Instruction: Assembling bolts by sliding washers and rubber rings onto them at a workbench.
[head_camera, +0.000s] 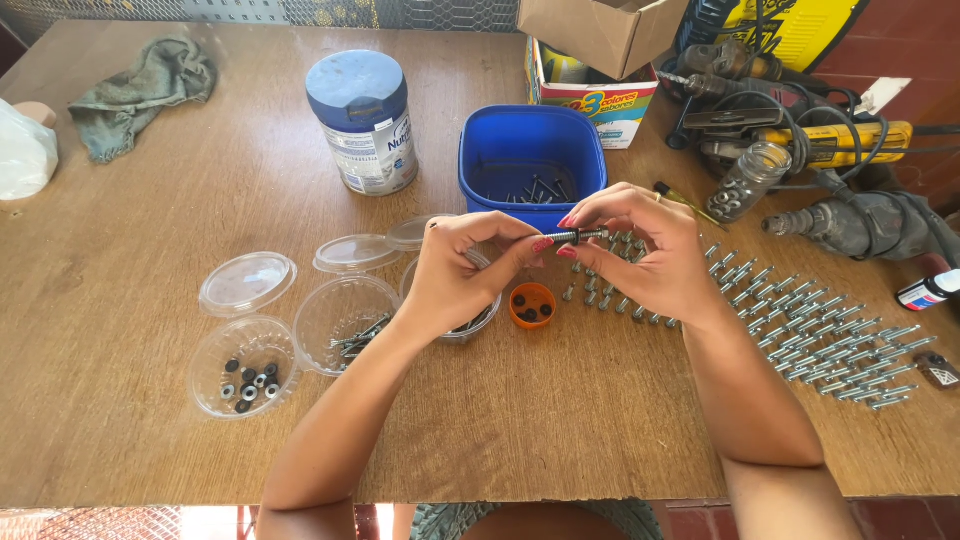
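While both of my hands meet above the middle of the wooden table (150, 200), they share one small dark screw (578, 236) held level between them. My left hand (455, 275) is curled, its thumb and forefinger pinched on the screw's near end; my right hand (640, 250) is loosely curled too, its fingertips closed around the other end. Just behind my hands sits a blue plastic tub (532, 160) with a few screws in its bottom. Just below the screw rests a small orange cap (532, 305) holding dark bits. To my left stand clear plastic cups, one (243, 368) holding black and silver washers, another (345, 325) holding screws. To my right, rows of silver screws (820, 335) lie set out on the table. Farther back are a blue-lidded can (362, 120), a grey-green rag (140, 90) and power tools (800, 130).
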